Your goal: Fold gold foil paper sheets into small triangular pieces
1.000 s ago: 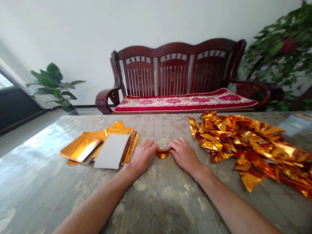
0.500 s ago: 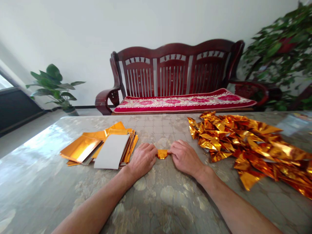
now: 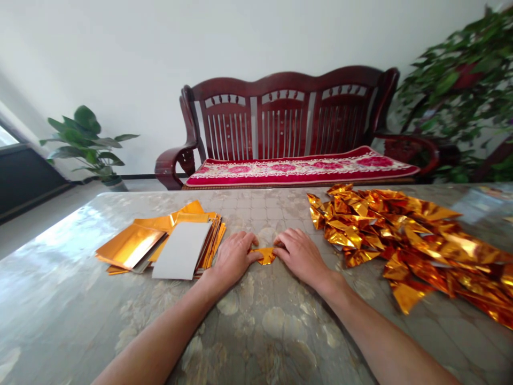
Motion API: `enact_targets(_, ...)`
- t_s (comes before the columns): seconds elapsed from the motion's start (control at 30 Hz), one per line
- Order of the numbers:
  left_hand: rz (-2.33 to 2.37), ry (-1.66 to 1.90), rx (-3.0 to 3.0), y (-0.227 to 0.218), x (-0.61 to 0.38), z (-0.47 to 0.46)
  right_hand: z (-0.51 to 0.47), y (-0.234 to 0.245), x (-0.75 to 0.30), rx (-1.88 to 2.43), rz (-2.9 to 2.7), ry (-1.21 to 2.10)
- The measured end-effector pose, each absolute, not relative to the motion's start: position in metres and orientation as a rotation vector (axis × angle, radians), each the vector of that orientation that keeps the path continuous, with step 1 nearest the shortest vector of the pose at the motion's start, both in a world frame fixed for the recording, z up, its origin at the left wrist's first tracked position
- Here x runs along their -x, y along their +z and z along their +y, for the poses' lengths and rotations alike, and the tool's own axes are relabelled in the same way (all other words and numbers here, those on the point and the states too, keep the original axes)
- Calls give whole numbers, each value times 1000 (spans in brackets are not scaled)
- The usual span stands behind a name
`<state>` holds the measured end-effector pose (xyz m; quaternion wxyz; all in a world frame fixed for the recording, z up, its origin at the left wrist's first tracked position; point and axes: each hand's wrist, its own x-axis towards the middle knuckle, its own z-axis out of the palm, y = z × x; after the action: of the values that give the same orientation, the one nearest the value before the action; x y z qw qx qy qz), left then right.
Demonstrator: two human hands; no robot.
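Note:
A small folded piece of gold foil paper lies at the middle of the table between my two hands. My left hand pinches its left end between thumb and fingers. At the opposite end, my right hand has its thumb and fingertips closed on the foil's corner. Just left of my left hand sits a stack of flat gold foil sheets, with a sheet showing its pale grey back on top. To the right spreads a large heap of folded gold foil pieces.
The table has a glossy patterned cover. Behind it stands a dark red wooden bench with a floral cushion. A clear plastic bag lies at the far right. Potted plants flank the bench.
The fingers of both hands have loosened and shifted on the foil piece, thumbs now showing more. The piece looks wider and flatter between them.

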<state>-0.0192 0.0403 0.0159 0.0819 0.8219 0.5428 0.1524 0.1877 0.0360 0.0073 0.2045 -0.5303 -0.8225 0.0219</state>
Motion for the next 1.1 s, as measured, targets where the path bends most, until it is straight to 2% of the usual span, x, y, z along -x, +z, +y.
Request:
enact_targets(0.27,1571,435,-2335,19,17,40,34,8,-188,1414,-2286,117)
enact_targets(0.47,1445,564,-2222,12,19,36,36,1,-189,1394,-2065,378)
enact_targets(0.63,1427,746,-2198,8,20,31,30,3,-183,1189,-1825,607)
enact_targets(0.87,1255,871,-2227,14,10,27,18,12,-170,962,-1735,532)
enact_targets(1.1,1234,990,-2007,2,10,30,18,8,-166,1017,-1629,558)
